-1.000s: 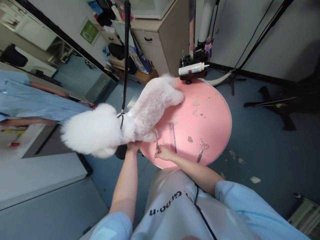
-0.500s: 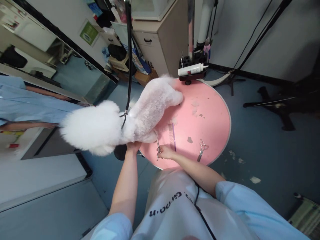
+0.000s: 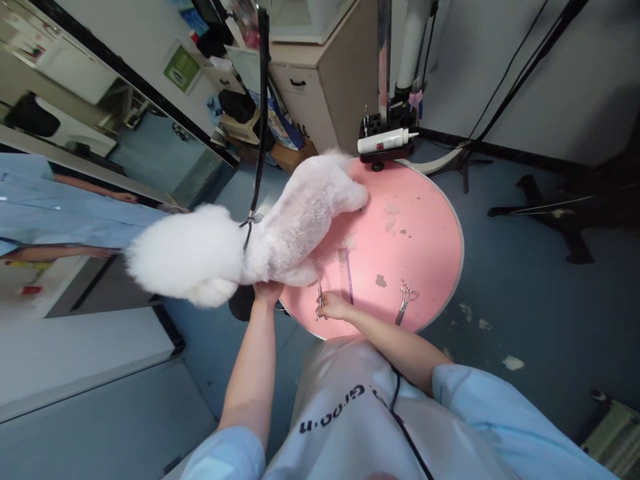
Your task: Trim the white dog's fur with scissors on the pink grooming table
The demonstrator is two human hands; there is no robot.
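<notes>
white dog (image 3: 287, 233), one: just beyond the left hand (image 3: 269, 292), body reaching away over the pink table (image 3: 435, 227), fluffy head out to that hand's left.
left hand: set against the dog's front end, fingers hidden by fur; whether clasped or spread, cannot tell.
right hand (image 3: 334, 306): beside the left, over the table's near part, fingers closed on the handles of the scissors (image 3: 320, 297), blades pointing away from the hand toward the dog's front leg.
comb (image 3: 345, 273), purple-edged: flat on the table, just beyond the right hand.
spare shears (image 3: 406, 297): lying farther to the right hand's right.
white bottle (image 3: 383, 141): on its side, well beyond the right hand.
black lead (image 3: 262, 133): at the dog's neck, beyond the left hand.
</notes>
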